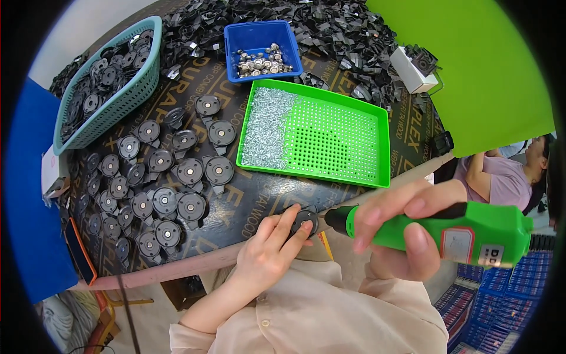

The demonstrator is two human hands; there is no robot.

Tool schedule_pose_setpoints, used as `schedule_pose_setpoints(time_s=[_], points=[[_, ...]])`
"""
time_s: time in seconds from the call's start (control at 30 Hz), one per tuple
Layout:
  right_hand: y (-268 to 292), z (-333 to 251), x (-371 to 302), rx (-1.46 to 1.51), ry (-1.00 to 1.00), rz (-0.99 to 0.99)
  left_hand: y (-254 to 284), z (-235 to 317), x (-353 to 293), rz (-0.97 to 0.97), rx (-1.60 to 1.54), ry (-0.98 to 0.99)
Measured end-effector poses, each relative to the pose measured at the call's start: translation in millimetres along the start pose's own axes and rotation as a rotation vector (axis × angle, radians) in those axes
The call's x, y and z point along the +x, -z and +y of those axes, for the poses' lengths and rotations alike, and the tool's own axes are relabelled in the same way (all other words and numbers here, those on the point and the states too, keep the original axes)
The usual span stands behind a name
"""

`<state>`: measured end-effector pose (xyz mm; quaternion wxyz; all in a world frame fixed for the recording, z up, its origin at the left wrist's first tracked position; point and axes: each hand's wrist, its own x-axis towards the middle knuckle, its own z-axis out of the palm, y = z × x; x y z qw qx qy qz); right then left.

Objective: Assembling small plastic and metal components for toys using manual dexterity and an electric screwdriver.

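My left hand (265,248) presses a round black plastic part (307,218) against the near edge of the table, fingers bent over it. My right hand (407,227) is wrapped round a green electric screwdriver (483,227), held nearly level. Its black nose points left at the part; I cannot tell whether the bit touches it. Beyond my hands lies a bright green perforated tray (384,150), its left side heaped with small silver screws (266,127). Left of the tray, several round black parts with silver centres (191,206) are spread over the table.
A blue bin (259,36) of round metal pieces (262,64) stands behind the tray. At the left is a teal basket (154,65) of black parts. Loose black pieces (348,29) pile up at the back. An orange-edged phone (79,251) lies at the left edge. Another person (492,174) sits at right.
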<state>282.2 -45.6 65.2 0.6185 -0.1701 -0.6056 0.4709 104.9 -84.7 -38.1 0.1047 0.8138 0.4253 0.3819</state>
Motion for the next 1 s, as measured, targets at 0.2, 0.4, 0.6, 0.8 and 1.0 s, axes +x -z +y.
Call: schedule_pose_setpoints(time_s=[0.2,0.4,0.6,0.8,1.0], points=[[-4,6,0,-0.020,-0.006,-0.036,1,-3,-2,-0.007,0.039,-0.053],[-1,-10,13,-0.146,0.078,0.056,-3,-1,-2,0.025,0.041,-0.062],[35,5,29,-0.295,0.186,0.378,-3,1,-1,0.057,0.025,-0.013],[52,20,33,-0.381,0.111,0.423,-4,1,-1,0.062,0.022,-0.013],[50,22,33,-0.392,0.080,0.384,-3,1,-2,0.054,0.024,-0.012]])
